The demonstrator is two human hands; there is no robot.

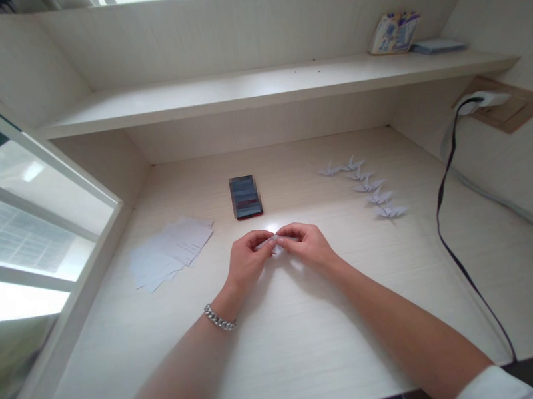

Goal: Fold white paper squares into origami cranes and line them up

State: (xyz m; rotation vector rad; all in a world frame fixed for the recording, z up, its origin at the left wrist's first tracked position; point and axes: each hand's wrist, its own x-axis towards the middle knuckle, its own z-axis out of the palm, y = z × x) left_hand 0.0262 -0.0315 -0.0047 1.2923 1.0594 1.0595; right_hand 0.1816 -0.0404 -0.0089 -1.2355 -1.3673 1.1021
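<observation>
Both of my hands meet over the middle of the desk, pinching a small folded piece of white paper (276, 241) between them. My left hand (250, 256) is closed on its left side, with thumb and fingertips pressed together. On the other side my right hand (307, 245) grips it the same way. Most of the paper is hidden by the fingers. Several folded white paper cranes (376, 198) stand in a curved row to the right. Loose white paper sheets (173, 249) lie overlapping on the left.
A phone (246, 197) lies just beyond my hands. A black cable (441, 199) runs from a wall socket (509, 102) down the desk's right side. Above the back of the desk is a shelf (228, 87) with a small colourful box (394, 33). A railing borders the left.
</observation>
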